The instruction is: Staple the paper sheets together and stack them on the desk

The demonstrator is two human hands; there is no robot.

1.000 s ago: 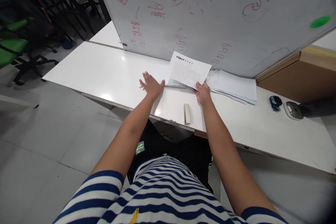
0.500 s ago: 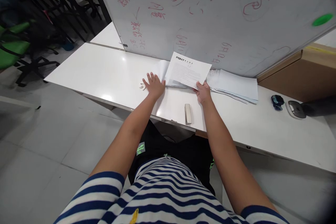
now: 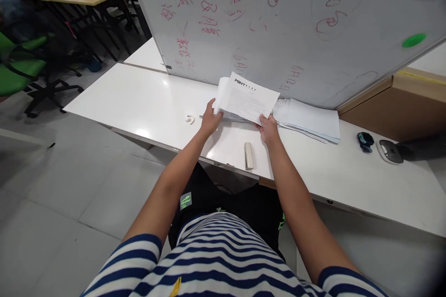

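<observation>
My right hand (image 3: pixel 267 128) pinches the lower right corner of a printed sheet (image 3: pixel 250 97), which is tilted up over other papers. At their left side my left hand (image 3: pixel 211 120) has its thumb and fingers closed on the edge of a curled white sheet (image 3: pixel 223 89). Part of that sheet is hidden behind the printed one. A beige stapler (image 3: pixel 248 155) lies near the table's front edge, between my forearms. Just left of my left hand rests a small curved white object (image 3: pixel 190 119).
A paper stack (image 3: pixel 310 118) lies right of my right hand. Behind stands a whiteboard (image 3: pixel 278 32) on the white table (image 3: pixel 132 97). Farther right are a cardboard box (image 3: pixel 390 102), a dark watch (image 3: pixel 365 141) and a computer mouse (image 3: pixel 390 151). A green chair (image 3: pixel 21 72) stands left.
My left hand has gone from lying spread on the papers to closing on a sheet's edge, which now curls upward. The small white object is uncovered. My right hand keeps the printed sheet.
</observation>
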